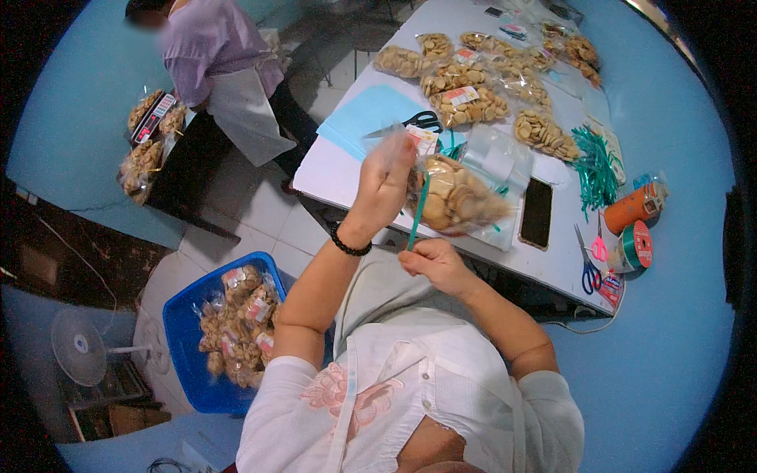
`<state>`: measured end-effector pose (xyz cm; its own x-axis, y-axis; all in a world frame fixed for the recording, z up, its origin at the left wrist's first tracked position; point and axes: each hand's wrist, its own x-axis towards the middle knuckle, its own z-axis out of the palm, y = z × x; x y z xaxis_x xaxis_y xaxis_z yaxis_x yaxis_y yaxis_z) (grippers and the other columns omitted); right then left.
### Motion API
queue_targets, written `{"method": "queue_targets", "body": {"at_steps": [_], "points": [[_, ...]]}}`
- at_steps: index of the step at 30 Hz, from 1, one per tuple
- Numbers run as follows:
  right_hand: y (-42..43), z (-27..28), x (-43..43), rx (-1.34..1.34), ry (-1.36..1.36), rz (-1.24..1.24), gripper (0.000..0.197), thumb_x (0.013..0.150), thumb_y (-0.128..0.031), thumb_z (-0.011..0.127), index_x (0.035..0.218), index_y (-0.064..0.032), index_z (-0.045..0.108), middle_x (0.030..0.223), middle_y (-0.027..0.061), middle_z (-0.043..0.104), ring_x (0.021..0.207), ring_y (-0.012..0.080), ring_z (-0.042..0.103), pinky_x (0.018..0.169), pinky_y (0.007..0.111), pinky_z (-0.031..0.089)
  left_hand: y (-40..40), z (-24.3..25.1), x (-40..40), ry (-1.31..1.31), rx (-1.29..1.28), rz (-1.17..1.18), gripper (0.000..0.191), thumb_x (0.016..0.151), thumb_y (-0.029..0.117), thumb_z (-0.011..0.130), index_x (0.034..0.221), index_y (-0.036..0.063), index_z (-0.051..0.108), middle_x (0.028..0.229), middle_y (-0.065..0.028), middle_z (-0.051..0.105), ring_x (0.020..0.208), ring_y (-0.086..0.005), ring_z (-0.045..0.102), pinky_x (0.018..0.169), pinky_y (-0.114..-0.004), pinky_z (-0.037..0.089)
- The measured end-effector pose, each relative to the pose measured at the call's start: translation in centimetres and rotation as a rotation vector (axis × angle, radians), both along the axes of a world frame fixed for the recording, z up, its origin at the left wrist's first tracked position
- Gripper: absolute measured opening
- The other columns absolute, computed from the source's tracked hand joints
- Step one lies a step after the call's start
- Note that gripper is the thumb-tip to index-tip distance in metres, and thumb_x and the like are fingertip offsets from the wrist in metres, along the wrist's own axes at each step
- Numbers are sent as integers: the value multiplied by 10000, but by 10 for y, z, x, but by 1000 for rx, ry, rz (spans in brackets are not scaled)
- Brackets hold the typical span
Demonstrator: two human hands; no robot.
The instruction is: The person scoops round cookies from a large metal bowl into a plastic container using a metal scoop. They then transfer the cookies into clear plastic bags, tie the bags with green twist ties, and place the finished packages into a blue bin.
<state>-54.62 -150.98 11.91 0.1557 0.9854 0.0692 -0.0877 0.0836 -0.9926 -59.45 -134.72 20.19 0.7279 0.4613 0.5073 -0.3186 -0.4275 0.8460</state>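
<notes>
My left hand (384,186) grips the gathered neck of a clear plastic bag of round cookies (455,195), which hangs over the table's near edge and is blurred at its right end. A green ribbon (420,207) runs down from the neck beside the bag. Its lower end is pinched in the fingers of my right hand (436,265). Behind the bag lie a stack of clear plastic bags (502,155) and a printed label sheet (421,139). Black-handled scissors (423,121) rest on light blue paper (361,115) just beyond my left hand.
Filled cookie bags (467,103) cover the table's far part. Right side: green ribbon strips (593,171), a smartphone (537,213), blue-handled scissors (589,275), a ribbon spool (636,247), an orange tumbler (630,210). A blue bin (180,349) holds bags. A person (219,53) stands near a scale (152,118).
</notes>
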Motion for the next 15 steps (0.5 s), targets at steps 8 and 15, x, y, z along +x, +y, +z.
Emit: {"method": "queue_targets", "body": {"at_steps": [8, 15], "points": [[-3, 28, 80, 96, -371, -581, 250, 892, -139, 622, 680, -37, 541, 624, -17, 445, 619, 69, 396, 553, 269, 358, 30, 14, -18, 267, 537, 33, 301, 1013, 262, 451, 907, 8, 572, 862, -8, 583, 799, -136, 542, 708, -322, 446], [32, 47, 13, 45, -61, -269, 87, 891, -113, 634, 894, -39, 589, 790, -20, 571, 707, 42, 498, 639, 219, 413, 31, 5, -20, -241, -55, 78, 262, 982, 259, 505, 853, 36, 551, 798, -28, 551, 745, -164, 536, 668, -290, 436]]}}
